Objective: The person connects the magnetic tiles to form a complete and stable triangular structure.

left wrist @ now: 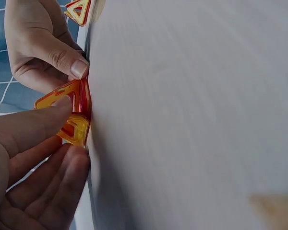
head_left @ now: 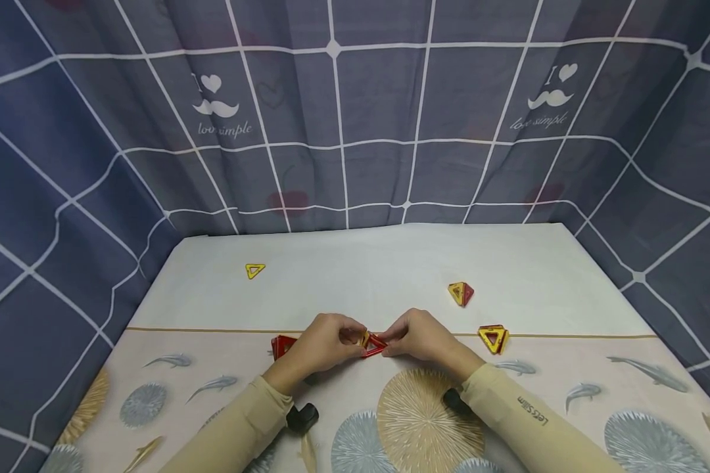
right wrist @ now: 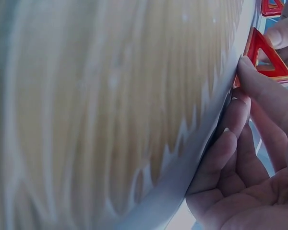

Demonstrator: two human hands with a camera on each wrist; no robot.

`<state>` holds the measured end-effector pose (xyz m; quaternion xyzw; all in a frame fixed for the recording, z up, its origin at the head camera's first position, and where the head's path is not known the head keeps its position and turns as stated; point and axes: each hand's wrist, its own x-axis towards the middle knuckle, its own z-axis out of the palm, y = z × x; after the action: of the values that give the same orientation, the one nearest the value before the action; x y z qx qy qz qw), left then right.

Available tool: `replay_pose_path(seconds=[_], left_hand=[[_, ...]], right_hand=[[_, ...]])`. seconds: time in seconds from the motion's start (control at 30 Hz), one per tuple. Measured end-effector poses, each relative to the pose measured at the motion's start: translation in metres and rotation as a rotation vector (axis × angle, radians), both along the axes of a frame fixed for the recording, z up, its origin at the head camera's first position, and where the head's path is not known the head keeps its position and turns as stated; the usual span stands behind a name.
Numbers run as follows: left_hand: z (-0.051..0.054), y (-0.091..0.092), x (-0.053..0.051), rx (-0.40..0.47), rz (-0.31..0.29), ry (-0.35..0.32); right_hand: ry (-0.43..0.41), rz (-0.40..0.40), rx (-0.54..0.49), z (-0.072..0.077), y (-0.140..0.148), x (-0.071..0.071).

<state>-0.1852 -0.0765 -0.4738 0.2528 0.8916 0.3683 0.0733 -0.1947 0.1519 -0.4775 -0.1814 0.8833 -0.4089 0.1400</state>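
A small pyramid of red and yellow triangular magnetic tiles (head_left: 375,345) sits on the table between both hands. My left hand (head_left: 324,343) pinches its left side; in the left wrist view the thumb lies on an orange-yellow face of the magnetic tile pyramid (left wrist: 79,98). With thumb and fingers, my right hand (head_left: 421,336) pinches the right lower corner. In the right wrist view, the pyramid's red triangular face (right wrist: 279,71) shows its open centre, and the right thumb tip touches its lower edge. The fingers partly hide the pyramid's back.
Beside the left wrist lies a partly covered red tile piece (head_left: 282,345). A single yellow triangle tile (head_left: 254,270) lies at the back left. To the right are a red-and-yellow pyramid (head_left: 461,293) and another yellow-and-red one (head_left: 494,339). Grid-patterned curtains (head_left: 367,118) surround the table.
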Motion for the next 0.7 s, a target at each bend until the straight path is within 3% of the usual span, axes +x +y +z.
replay_pose_path(seconds=[0.33,0.7], left_hand=[[0.0002,-0.0008,0.0002,0.028,-0.011,-0.025],[-0.0010,-0.0035,0.0010,-0.049,0.009,0.079]], right_hand=[[-0.037,0.031,-0.047,0.0025,0.0007,0.0003],[-0.024,0.038,-0.046,0.0022,0.0022,-0.0005]])
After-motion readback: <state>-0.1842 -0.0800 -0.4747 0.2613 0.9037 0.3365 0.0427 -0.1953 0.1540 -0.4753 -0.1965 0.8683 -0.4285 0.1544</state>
